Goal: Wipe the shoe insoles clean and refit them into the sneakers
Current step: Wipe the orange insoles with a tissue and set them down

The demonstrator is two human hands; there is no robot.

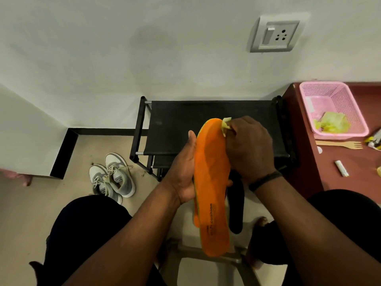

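Wiping is under way: the left hand grips the orange insole mid-scene while the right hand pinches a yellow wipe at its far end. The sneakers wait on the floor, left; refitting remains.

Shoe rack blocks ahead; sneakers crowd left.

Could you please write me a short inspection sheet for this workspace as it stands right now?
Surface: black shoe rack, top bare.
Job's things: orange insole; yellow cloth; dark insole behind it; grey sneakers on floor.
Clutter: pink basket, wooden fork on the brown table.
Grips: left hand holds the orange insole; right hand presses the cloth on its toe end.
Cables: nothing seen.
Surroundings: wall socket.
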